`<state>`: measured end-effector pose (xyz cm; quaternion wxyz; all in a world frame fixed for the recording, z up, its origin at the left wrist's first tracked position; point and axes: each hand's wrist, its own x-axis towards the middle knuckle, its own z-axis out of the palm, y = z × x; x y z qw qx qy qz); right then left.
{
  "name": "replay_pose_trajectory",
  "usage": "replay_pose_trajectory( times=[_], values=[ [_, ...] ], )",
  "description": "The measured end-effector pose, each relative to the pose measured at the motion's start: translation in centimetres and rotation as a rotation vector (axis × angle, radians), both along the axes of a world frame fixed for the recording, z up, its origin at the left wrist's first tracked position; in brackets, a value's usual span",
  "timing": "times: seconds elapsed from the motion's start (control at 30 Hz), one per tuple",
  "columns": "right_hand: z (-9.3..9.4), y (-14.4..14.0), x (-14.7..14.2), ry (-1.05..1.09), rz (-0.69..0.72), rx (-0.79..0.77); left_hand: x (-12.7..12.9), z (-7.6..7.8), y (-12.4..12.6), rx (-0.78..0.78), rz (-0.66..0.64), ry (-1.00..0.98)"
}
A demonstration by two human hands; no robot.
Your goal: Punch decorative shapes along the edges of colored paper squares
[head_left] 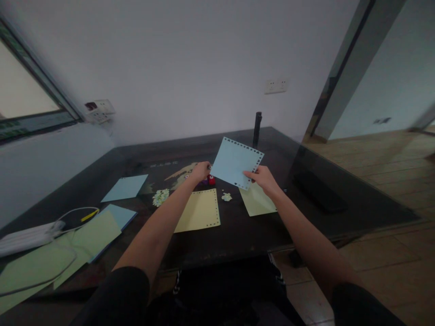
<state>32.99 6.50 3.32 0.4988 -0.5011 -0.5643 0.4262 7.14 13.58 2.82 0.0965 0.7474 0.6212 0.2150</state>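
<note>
Head view: the blue sheet (234,159) is up off the dark desk (234,240), tilted between the hands, no clear long axis. Right hand (262,178) has it, pinching the right edge, thumb on top! From that grip it stretches leftward, its plain left edge just beside the left hand (201,170), fingers curled near a small red object (211,180), contents impossible to tell. Nearer the body, a yellow sheet (200,210).

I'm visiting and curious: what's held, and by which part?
The right hand holds the punched blue sheet by its right edge; for the left hand, I can't tell.
</note>
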Motion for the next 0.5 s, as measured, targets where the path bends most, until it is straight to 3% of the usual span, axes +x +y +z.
replay_pose_trajectory(
  times=[0.1, 0.2, 0.37, 0.5],
  values=[
    [-0.2, 0.1, -0.2, 0.078, -0.022, -0.012, -0.6, -0.1, -0.7, 0.134, 0.005, -0.185],
    [-0.3, 0.0, -0.4, 0.140, -0.037, -0.005, -1.0, -0.4, -2.1, 0.216, 0.000, -0.594],
    [-0.4, -0.3, -0.7, 0.200, -0.050, -0.007, 0.2, -1.0, -6.3, -0.070, -0.025, -1.426],
    [-0.5, -0.5, -0.8, 0.249, 0.017, -0.032, 2.2, -1.2, -9.7, -0.279, -0.049, -1.639]
  ],
)
